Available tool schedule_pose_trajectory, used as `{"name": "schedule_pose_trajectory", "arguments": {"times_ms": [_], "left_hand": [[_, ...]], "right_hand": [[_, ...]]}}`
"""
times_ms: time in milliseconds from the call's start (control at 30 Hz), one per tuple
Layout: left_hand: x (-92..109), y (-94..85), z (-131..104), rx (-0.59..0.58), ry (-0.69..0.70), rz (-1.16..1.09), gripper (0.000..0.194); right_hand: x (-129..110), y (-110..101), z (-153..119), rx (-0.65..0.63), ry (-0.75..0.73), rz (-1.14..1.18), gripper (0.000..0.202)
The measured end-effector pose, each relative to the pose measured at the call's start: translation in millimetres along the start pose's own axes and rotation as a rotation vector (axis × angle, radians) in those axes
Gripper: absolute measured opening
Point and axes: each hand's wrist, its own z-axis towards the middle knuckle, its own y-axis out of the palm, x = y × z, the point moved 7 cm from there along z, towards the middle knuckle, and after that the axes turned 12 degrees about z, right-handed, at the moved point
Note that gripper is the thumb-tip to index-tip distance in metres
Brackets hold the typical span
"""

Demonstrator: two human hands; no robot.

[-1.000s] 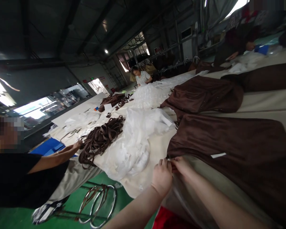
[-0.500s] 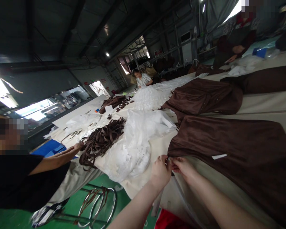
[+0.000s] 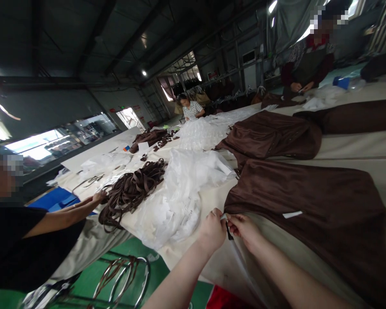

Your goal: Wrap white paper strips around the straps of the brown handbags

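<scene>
Beside the left corner of a dark brown garment [image 3: 309, 189], my left hand [image 3: 213, 229] is closed on a small white tag [image 3: 224, 216]. Close by on the right, my right hand [image 3: 245, 228] pinches at the same small piece, its thumb and fingers pressed together. A short dark strip hangs between the two hands. The garment lies flat on the cream-covered table, with a white paper strip [image 3: 292, 214] on top. Fingertip details are too small to make out.
Clear plastic bags [image 3: 180, 206] lie left of my hands, with a heap of brown straps [image 3: 133, 189] beyond, touched by a person's hands. Another brown garment [image 3: 273, 133] lies behind. Two people are farther back. A metal stool [image 3: 122, 279] stands below left.
My hands have parted slightly, and more of the white tag and the dark strip shows between them. The view has shifted a little.
</scene>
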Motion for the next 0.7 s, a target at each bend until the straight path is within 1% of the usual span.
{"name": "schedule_pose_trajectory", "arguments": {"times_ms": [133, 200, 267, 300, 367, 400, 433, 467, 500, 533, 567, 633, 700], "left_hand": [[3, 4.0, 2, -0.111, 0.112, 0.2, 0.026], [-3, 10.2, 6, -0.145, 0.135, 0.154, 0.026], [-13, 19.0, 13, -0.154, 0.121, 0.023, 0.026], [-19, 24.8, 16, -0.158, 0.116, -0.039, 0.027], [-27, 36.8, 20, -0.163, 0.123, -0.161, 0.03], [-29, 41.8, 21, -0.162, 0.128, -0.236, 0.031], [-30, 45.6, 21, -0.158, 0.128, -0.333, 0.032], [-31, 47.7, 21, -0.152, 0.12, -0.447, 0.033], [-31, 49.0, 20, -0.15, 0.112, -0.544, 0.034], [-32, 49.3, 19, -0.147, 0.105, -0.613, 0.037], [-32, 49.4, 19, -0.152, 0.108, -0.656, 0.039], [-34, 50.7, 22, -0.173, 0.144, -0.688, 0.041], [-38, 55.5, 28, -0.187, 0.156, -0.688, 0.041]], "right_hand": [[2, 0, 5, 0.059, -0.009, -0.122, 0.037], [2, 2, 7, 0.073, -0.005, -0.189, 0.034], [-2, 5, -2, 0.061, 0.022, -0.26, 0.029], [-7, 7, -11, 0.02, 0.035, -0.313, 0.026], [-27, 11, -41, -0.12, 0.017, -0.468, 0.02], [-43, 11, -61, -0.196, -0.026, -0.571, 0.019], [-62, 7, -82, -0.234, -0.102, -0.672, 0.019], [-84, -2, -102, -0.214, -0.179, -0.763, 0.019], [-108, -16, -122, -0.143, -0.252, -0.848, 0.019], [-133, -35, -140, -0.021, -0.325, -0.925, 0.02], [-159, -59, -158, 0.139, -0.393, -0.997, 0.021], [-208, -115, -200, 0.519, -0.509, -1.116, 0.024], [-245, -172, -245, 0.872, -0.561, -1.204, 0.028]]}}
